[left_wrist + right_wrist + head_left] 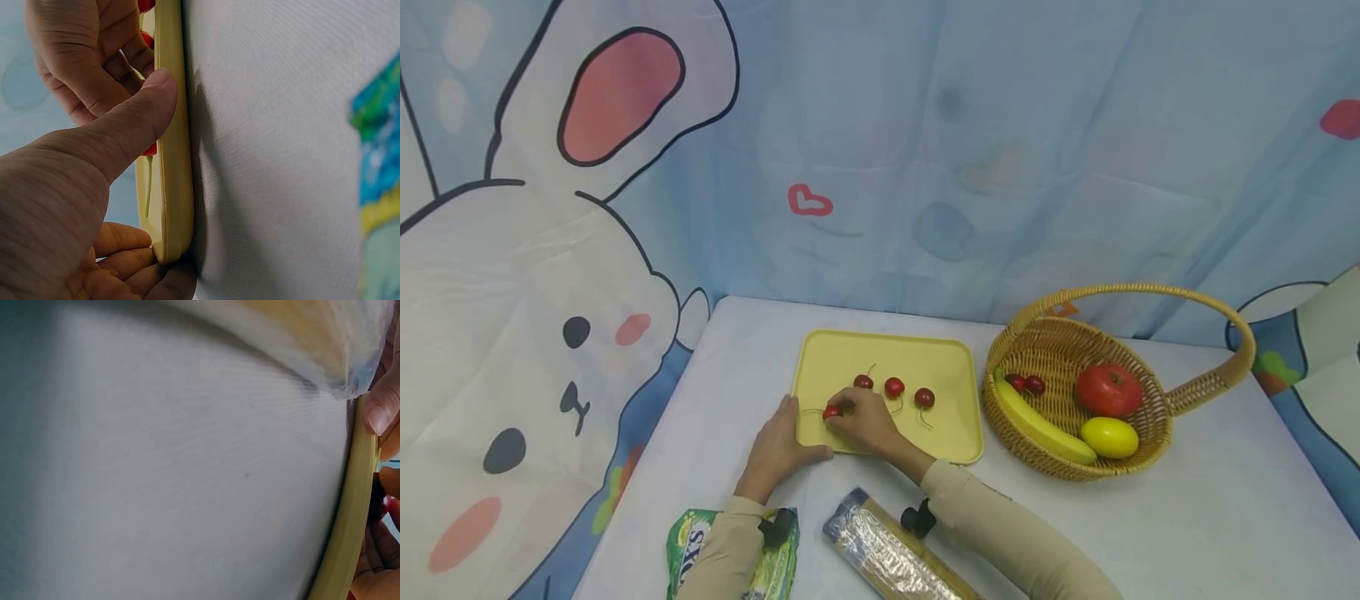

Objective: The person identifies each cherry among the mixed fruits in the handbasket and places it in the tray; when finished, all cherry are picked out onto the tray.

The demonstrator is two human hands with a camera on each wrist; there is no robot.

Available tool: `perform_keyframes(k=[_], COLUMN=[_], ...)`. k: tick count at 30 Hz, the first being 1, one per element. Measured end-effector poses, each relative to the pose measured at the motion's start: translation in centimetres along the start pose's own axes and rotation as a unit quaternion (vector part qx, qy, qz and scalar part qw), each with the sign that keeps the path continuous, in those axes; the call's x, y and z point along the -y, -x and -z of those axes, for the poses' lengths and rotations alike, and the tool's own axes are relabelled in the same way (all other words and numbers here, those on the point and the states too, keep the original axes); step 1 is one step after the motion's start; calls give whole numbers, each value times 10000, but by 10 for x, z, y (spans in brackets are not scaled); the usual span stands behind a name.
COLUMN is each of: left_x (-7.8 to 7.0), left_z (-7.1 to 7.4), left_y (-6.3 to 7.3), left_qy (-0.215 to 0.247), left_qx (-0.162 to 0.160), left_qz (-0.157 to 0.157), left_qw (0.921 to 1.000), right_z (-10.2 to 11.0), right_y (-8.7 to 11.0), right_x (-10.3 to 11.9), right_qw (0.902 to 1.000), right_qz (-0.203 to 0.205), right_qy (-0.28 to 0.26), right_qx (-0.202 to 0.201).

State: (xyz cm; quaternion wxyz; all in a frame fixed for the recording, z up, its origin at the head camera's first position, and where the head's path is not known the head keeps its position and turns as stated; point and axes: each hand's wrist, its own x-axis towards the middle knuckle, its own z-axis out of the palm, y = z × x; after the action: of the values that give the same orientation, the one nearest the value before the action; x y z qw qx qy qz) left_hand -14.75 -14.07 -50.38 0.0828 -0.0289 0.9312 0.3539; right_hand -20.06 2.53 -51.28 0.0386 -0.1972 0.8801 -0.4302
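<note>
A yellow tray [887,350] lies on the white table with several red cherries on it. My left hand [781,446] grips the tray's front left corner, its thumb along the front rim and its fingers at the left side. In the left wrist view that thumb [147,106] presses the rim. Over the tray, my right hand [867,417] pinches a cherry [831,412] whose stem points left. Beyond it, a cherry [863,382], a brighter cherry [894,387] and a dark cherry [924,398] lie in a loose row with their stems on.
A wicker basket [1075,333] with a tall handle stands right of the tray, holding a banana [1045,425], a lemon [1109,437], a red round fruit [1108,390] and two cherries [1034,384]. Under the forearms lie a green bag [778,558] and a clear-wrapped package [887,546].
</note>
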Motion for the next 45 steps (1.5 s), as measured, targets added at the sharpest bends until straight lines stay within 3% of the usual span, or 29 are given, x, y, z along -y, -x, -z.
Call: perform_keyframes(k=[11,16,23,29,35,40,45], left_x=[0,1,0,1,0,-1,-1], left_z=[0,-1,-2,-1,0,1,-1], left_y=[0,0,1,0,0,1,1], left_qy=[20,28,32,8,22,35,23], left_qx=[-11,-4,-15,-24,-25,-20,-15], left_qz=[-96,-66,-35,-59,-68,-64,-97], left_qw=[10000,10000,10000,10000,10000,10000,9999], right_z=[17,38,85,135,189,227,258], right_y=[15,31,59,75,81,78,71], right_x=[-7,-13,-21,-30,-32,-45,-67], right_qw=[9995,9986,9907,9846,9769,9767,9804], right_qz=[297,232,188,54,-534,-950,-1390], right_qy=[-42,-295,-499,-624,-782,-891,-888], right_qx=[-25,370,1254,1633,1915,1706,1074])
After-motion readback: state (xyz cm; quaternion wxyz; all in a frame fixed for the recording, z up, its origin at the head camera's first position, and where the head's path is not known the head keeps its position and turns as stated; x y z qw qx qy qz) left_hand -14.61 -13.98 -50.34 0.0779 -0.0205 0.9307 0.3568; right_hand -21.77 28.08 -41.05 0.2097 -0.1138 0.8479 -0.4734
